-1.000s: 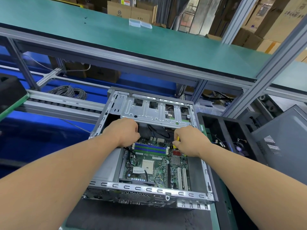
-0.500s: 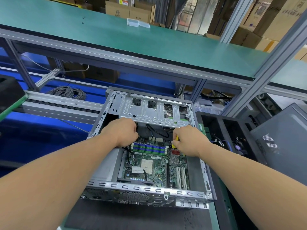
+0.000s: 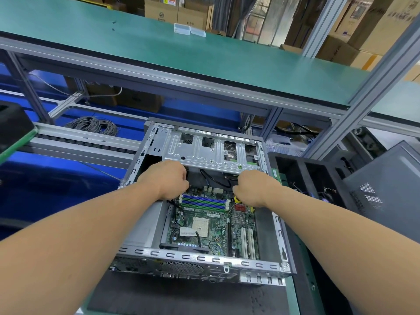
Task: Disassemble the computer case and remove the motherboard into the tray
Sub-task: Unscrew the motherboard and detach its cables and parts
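Green motherboard (image 3: 204, 226) sits seated in the open case (image 3: 276, 226). Your left hand (image 3: 164, 179) and right hand (image 3: 252, 188) are curled at its far edge; what they grip is hidden. Next, free remaining cables before lifting toward the tray (image 3: 295, 164).

Green workbench (image 3: 295, 298), dark mat (image 3: 181, 298) on it, open computer case (image 3: 200, 255) on the mat

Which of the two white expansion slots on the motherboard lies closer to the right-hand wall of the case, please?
The right-hand white slot, next to the dark bare strip along the case wall. Its twin sits one step further left, toward the CPU socket.
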